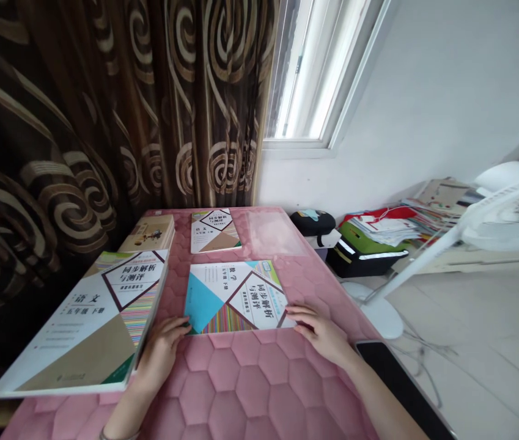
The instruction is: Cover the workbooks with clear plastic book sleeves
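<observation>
Workbook (236, 297), its cover white with a light-blue corner and striped triangle, lies flat on the pink surface (241, 391) between your left hand (162, 347) and right hand (322, 333), fingers loosely open, touching its near corners.

The book (237, 298), white with blue and striped patches, lies closed and flat, title up, on the pink mat (236, 382)

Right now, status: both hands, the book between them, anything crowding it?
Left hand at the blue-and-white book, near left corner; right hand at its right edge. Book flat on pink padded surface. White-and-tan book close beside left hand.
</observation>
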### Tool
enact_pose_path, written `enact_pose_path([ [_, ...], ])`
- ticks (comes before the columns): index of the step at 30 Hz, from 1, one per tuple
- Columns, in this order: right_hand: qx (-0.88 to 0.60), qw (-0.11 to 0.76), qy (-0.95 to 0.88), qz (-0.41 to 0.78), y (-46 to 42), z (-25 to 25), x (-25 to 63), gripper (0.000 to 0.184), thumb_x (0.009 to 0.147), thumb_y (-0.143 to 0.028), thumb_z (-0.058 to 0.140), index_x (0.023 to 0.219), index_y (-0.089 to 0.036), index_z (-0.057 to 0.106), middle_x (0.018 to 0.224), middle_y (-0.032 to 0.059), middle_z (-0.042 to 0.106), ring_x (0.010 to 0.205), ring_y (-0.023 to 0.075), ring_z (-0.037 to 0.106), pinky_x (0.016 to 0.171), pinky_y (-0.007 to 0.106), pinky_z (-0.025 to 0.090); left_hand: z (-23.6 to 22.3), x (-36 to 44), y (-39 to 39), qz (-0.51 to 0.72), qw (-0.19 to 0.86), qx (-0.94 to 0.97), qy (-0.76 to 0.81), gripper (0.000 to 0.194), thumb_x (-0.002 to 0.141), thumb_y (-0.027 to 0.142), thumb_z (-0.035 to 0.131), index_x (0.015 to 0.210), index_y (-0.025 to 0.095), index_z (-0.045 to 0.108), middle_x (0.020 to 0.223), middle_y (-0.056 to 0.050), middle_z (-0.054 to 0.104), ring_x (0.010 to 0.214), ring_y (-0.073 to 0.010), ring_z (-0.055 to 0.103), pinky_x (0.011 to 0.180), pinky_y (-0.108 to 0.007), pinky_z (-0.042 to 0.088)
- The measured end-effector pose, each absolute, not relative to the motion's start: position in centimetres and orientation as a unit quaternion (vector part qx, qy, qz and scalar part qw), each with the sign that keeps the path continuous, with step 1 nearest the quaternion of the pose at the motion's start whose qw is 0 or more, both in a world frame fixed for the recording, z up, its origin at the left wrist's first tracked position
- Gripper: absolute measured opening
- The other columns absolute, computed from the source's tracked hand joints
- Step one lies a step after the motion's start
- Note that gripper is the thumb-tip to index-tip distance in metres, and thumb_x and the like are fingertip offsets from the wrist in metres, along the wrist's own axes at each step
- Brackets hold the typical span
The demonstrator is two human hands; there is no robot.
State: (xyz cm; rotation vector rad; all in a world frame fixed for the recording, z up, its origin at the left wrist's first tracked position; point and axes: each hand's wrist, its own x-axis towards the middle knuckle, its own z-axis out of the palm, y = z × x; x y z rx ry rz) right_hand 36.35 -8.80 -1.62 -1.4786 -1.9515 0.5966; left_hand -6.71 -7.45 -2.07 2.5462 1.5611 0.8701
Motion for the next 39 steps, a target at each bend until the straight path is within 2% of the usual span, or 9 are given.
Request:
enact_pose_path([
  [5,-0.537,0.267,-0.785,0.153,-6.5,0.0,34.6,0.016,0.088,-0.028,0.057,0.091,-0.025,0.073,0.113,0.0068,0.068,0.114,0.0232,0.057,0.1,0.043,0.046,-1.2,-3.6,-8.6,0.238,-0.081,0.817,0.519,0.025,0.087,0.019,0.05,0.095,0.025,0.074,0.112,-0.004,0.071,0.111,-0.0244,0.06,0.103,-0.049,0.045],
  [8,-0.534,0.227,-0.808,0.105,-3.0,0.9,31.4,0.02,0.09,-0.023,0.052,0.088,-0.023,0.072,0.111,0.0082,0.068,0.111,0.0232,0.058,0.097,0.042,0.047,0.0,-0.3,-9.2,0.195,-0.08,0.833,0.511,0.026,0.088,0.015,0.051,0.103,0.024,0.07,0.116,-0.005,0.069,0.115,-0.0254,0.058,0.107,-0.057,0.036],
  [12,-0.546,0.136,-0.823,0.077,2.7,1.8,26.8,0.031,0.093,-0.019,0.048,0.119,-0.021,0.064,0.141,0.0085,0.053,0.132,0.0237,0.043,0.11,0.042,0.034,1.1,3.0,-9.0,0.139,-0.049,0.857,0.494,0.035,0.089,0.005,0.044,0.107,0.024,0.067,0.113,-0.005,0.069,0.113,-0.023,0.058,0.103,-0.053,0.039],
  [16,-0.587,0.095,-0.801,0.071,7.0,2.7,24.6,0.038,0.095,-0.021,0.044,0.132,-0.023,0.055,0.142,0.0086,0.052,0.129,0.0225,0.047,0.107,0.039,0.035,1.2,3.7,-8.6,0.101,-0.052,0.864,0.491,0.042,0.088,0.0,0.04,0.111,0.024,0.066,0.116,-0.006,0.068,0.112,-0.024,0.058,0.101,-0.053,0.041],
  [19,-0.603,0.091,-0.789,0.076,8.4,3.3,24.7,0.03,0.093,-0.022,0.049,0.12,-0.022,0.064,0.135,0.0103,0.058,0.121,0.0243,0.054,0.101,0.036,0.039,0.9,2.9,-8.3,0.098,-0.059,0.865,0.489,0.045,0.088,0.001,0.038,0.112,0.028,0.066,0.116,-0.005,0.068,0.112,-0.0242,0.058,0.102,-0.053,0.041],
  [23,-0.638,0.085,-0.759,0.099,7.9,3.6,26.6,0.019,0.09,-0.025,0.056,0.1,-0.022,0.071,0.109,0.0087,0.072,0.104,0.0226,0.064,0.089,0.031,0.043,1.0,1.3,-7.1,0.123,-0.067,0.849,0.509,0.047,0.087,0.0,0.039,0.108,0.03,0.069,0.115,-0.004,0.068,0.112,-0.0247,0.058,0.103,-0.051,0.04],
  [27,-0.681,0.092,-0.716,0.122,4.9,2.6,29.2,0.018,0.088,-0.033,0.058,0.09,-0.02,0.072,0.093,0.0069,0.075,0.089,0.0207,0.068,0.076,0.027,0.044,1.6,0.3,-4.5,0.145,-0.09,0.781,0.601,0.044,0.085,0.001,0.04,0.104,0.026,0.071,0.116,-0.009,0.066,0.106,-0.0278,0.059,0.09,-0.05,0.046],
  [32,-0.707,0.152,-0.675,0.146,0.4,1.2,29.5,0.025,0.092,-0.036,0.05,0.101,-0.021,0.068,0.095,0.0039,0.075,0.089,0.0179,0.069,0.072,0.024,0.044,1.5,0.3,0.3,0.177,-0.038,0.737,0.651,0.046,0.083,-0.002,0.037,0.104,0.019,0.072,0.097,-0.012,0.068,0.093,-0.0229,0.063,0.084,-0.036,0.051],
  [39,-0.715,0.221,-0.649,0.139,-1.5,1.1,27.0,0.036,0.095,-0.03,0.043,0.127,-0.026,0.059,0.116,0.0041,0.071,0.098,0.0197,0.068,0.076,0.026,0.047,0.9,0.5,4.3,0.211,0.017,0.719,0.662,0.049,0.073,-0.008,0.042,0.102,0.018,0.073,0.098,-0.008,0.072,0.093,-0.0173,0.067,0.088,-0.027,0.05],
])
